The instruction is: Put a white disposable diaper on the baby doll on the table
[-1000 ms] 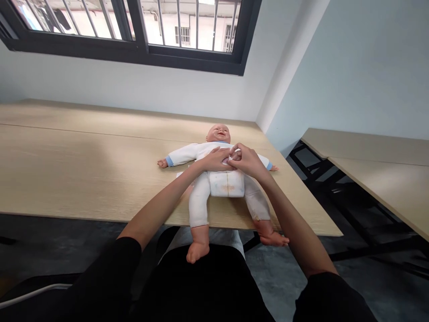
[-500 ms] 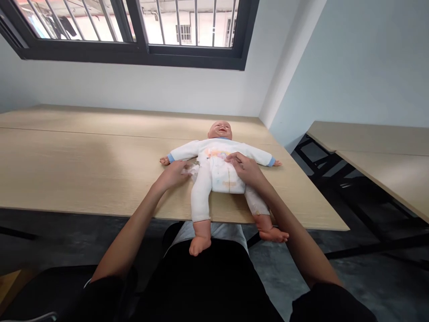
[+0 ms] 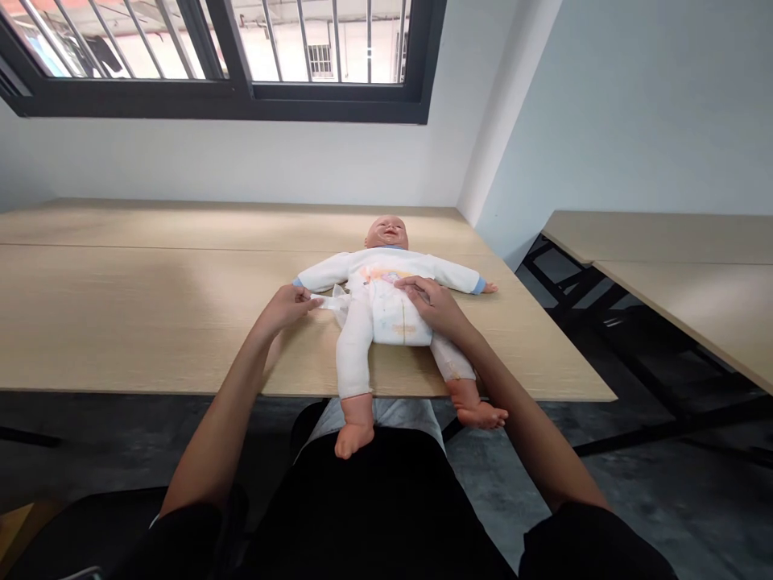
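A baby doll (image 3: 387, 232) lies on its back on the table, wearing a white top with blue cuffs. A white diaper (image 3: 398, 322) covers its front between the legs. My left hand (image 3: 288, 309) is closed in a pinch on the diaper's side tab (image 3: 328, 302), stretched out to the left beside the doll's hip. On the upper front of the diaper rests my right hand (image 3: 440, 304), fingers stretched out and pressing lightly against it. Both doll feet hang over the table's near edge.
The light wooden table (image 3: 150, 322) reaches back to the wall under a barred window (image 3: 338, 105). A second table (image 3: 676, 282) with dark metal legs stands to the right. Part of a dark chair (image 3: 90, 532) shows at lower left.
My left hand has moved left, away from the doll's hip, drawing the diaper tab out straight. My right hand stays on the diaper's front. The view has shifted slightly.
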`<state>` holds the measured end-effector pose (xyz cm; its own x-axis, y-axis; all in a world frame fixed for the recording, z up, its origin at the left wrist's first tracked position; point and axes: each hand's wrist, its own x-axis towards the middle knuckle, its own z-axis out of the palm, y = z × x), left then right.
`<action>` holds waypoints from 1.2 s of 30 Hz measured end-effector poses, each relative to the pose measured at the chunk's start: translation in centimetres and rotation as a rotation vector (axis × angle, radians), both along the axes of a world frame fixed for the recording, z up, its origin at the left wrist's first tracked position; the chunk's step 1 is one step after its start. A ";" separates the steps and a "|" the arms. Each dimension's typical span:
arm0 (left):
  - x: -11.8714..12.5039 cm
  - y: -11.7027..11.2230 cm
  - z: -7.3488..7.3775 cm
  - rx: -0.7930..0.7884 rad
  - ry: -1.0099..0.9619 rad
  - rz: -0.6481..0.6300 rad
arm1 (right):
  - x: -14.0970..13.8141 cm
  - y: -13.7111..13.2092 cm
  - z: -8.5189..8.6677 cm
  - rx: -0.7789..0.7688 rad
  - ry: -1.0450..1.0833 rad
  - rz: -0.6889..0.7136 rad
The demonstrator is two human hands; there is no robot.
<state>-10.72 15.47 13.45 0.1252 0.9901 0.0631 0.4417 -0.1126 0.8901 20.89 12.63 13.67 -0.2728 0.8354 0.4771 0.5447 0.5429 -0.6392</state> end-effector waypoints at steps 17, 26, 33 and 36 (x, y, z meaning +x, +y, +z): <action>5.2 1.0 3.5 -0.047 -0.475 -0.065 | -4.8 -1.6 4.6 0.025 -0.934 -0.101; 7.7 0.5 3.0 0.110 -0.378 -0.161 | -4.7 -1.8 3.6 0.094 -0.859 -0.117; 11.8 1.3 2.0 0.284 -0.045 -0.214 | -4.5 -3.2 2.1 0.126 -0.783 -0.063; 11.7 1.0 1.5 0.350 0.046 -0.196 | -4.0 -3.5 1.7 0.130 -0.728 -0.003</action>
